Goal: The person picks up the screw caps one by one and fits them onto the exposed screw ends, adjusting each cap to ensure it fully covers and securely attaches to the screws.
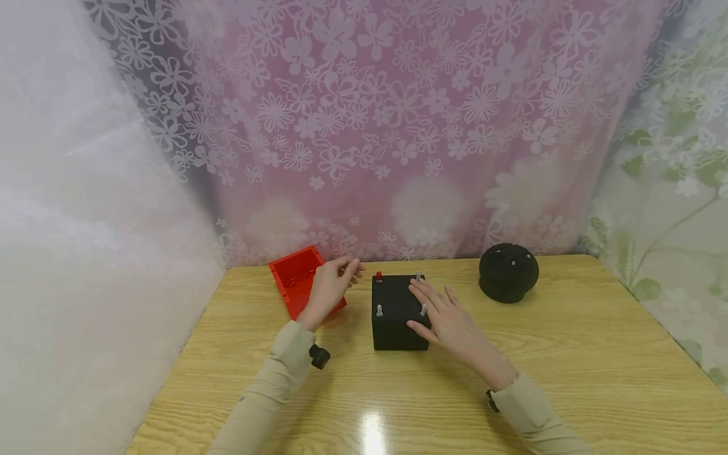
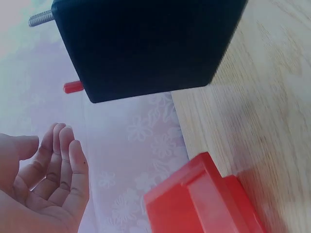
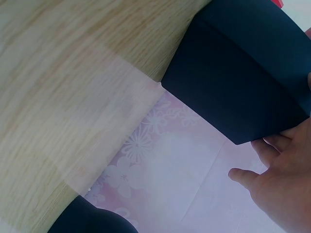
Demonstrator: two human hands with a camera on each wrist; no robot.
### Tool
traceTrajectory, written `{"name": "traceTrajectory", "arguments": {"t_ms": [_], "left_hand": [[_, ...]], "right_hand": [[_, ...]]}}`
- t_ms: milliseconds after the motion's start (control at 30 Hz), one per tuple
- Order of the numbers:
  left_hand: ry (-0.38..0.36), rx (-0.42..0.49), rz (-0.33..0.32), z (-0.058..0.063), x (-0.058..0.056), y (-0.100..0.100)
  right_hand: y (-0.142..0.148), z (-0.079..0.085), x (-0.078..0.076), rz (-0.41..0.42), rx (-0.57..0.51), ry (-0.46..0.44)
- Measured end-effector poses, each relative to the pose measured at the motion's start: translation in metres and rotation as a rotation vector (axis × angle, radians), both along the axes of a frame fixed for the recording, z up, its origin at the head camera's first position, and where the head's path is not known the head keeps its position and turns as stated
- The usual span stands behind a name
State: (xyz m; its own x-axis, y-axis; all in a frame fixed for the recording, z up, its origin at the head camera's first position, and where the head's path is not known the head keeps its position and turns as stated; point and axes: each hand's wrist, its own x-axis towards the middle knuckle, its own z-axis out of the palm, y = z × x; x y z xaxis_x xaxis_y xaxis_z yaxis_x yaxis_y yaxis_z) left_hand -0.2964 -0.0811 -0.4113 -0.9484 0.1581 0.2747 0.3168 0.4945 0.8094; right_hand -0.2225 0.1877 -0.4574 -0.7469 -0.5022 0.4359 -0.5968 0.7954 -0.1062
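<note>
A black block [image 1: 398, 335] stands on the table with upright metal posts at its top corners. Over the far left post sits a small red cap [image 1: 378, 276], also visible in the left wrist view as a red cylinder [image 2: 73, 87]. My right hand [image 1: 455, 325] rests along the block's right side and top edge, fingers extended. Between the block and a red open box [image 1: 298, 294], my left hand [image 1: 330, 284] hovers over the box's right side. Its fingers are loosely bent, and nothing shows between them in the left wrist view. Small red pieces [image 1: 296, 279] lie inside the box.
A black rounded object [image 1: 508, 273] with small metal points on its top stands at the back right. Behind the wooden table [image 1: 364, 392] hangs a pink floral curtain [image 1: 398, 158]. Pale sheets [image 1: 102, 253] hang at both sides.
</note>
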Motion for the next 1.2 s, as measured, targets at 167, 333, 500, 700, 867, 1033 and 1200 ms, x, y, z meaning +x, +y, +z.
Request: {"name": "traceTrajectory", "arguments": {"t_ms": [167, 333, 500, 700, 867, 1033, 1200], "left_hand": [[-0.002, 0.018, 0.026, 0.0, 0.001, -0.009], [0.025, -0.019, 0.062, 0.002, -0.002, -0.022], [0.057, -0.051, 0.094, 0.007, -0.006, -0.04], [0.121, -0.131, 0.133, 0.011, -0.016, -0.06], [0.125, -0.237, 0.172, 0.009, -0.03, -0.072], [0.093, -0.341, 0.203, 0.003, -0.042, -0.08], [0.047, -0.452, 0.219, -0.006, -0.053, -0.086]], "right_hand": [[0.0, 0.002, 0.001, -0.001, 0.005, -0.012], [0.0, 0.003, 0.001, -0.006, 0.009, -0.038], [0.001, 0.003, 0.001, -0.002, 0.001, -0.047], [0.001, 0.002, 0.0, 0.003, -0.001, -0.036], [0.002, 0.002, 0.0, 0.003, -0.003, -0.028], [0.001, 0.001, -0.001, 0.003, 0.001, -0.021], [0.001, 0.001, -0.001, -0.002, 0.006, -0.028]]}}
